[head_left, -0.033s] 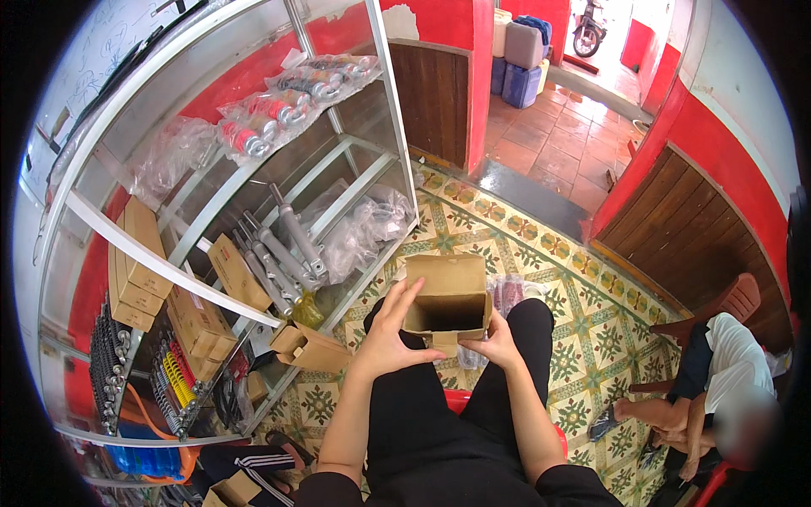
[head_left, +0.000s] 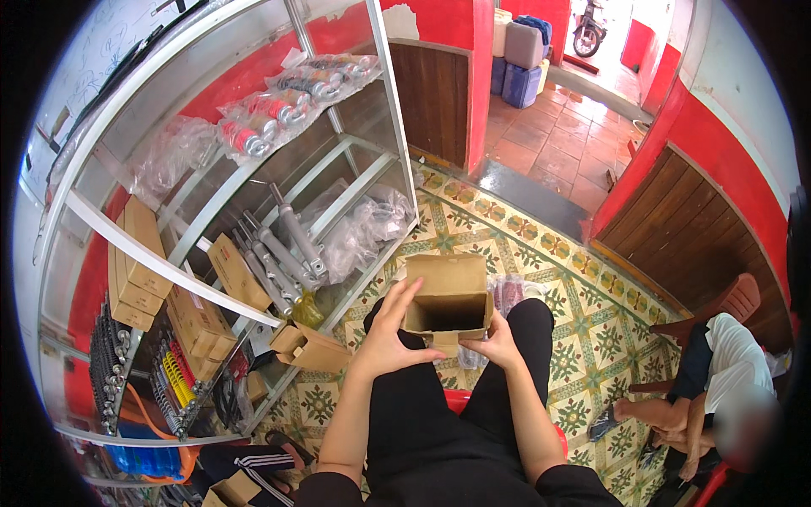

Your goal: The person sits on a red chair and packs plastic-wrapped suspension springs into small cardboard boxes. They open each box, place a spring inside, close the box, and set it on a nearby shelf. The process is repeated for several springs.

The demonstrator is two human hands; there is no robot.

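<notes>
An upright cardboard box [head_left: 448, 274] stands between my hands, above my knees. Its top is open, with the far flap raised and a small tab bent outward on the near edge; the inside is dark, so I cannot tell what lies in it. My left hand [head_left: 384, 338] grips the box's left side, fingers along the wall and thumb reaching toward the near tab. On the right near corner, my right hand [head_left: 500, 342] closes, its thumb at the near edge. Partly hidden behind the box is a clear plastic-wrapped reddish item [head_left: 510, 290].
Left is a metal-framed shelf [head_left: 397, 127] holding wrapped shock absorbers [head_left: 270, 114], grey fork tubes [head_left: 296, 232] and cardboard boxes [head_left: 198, 325]. An opened carton [head_left: 317, 348] lies beside it. A seated person [head_left: 731, 363] is at right. Jerrycans [head_left: 522, 80] stand by the doorway.
</notes>
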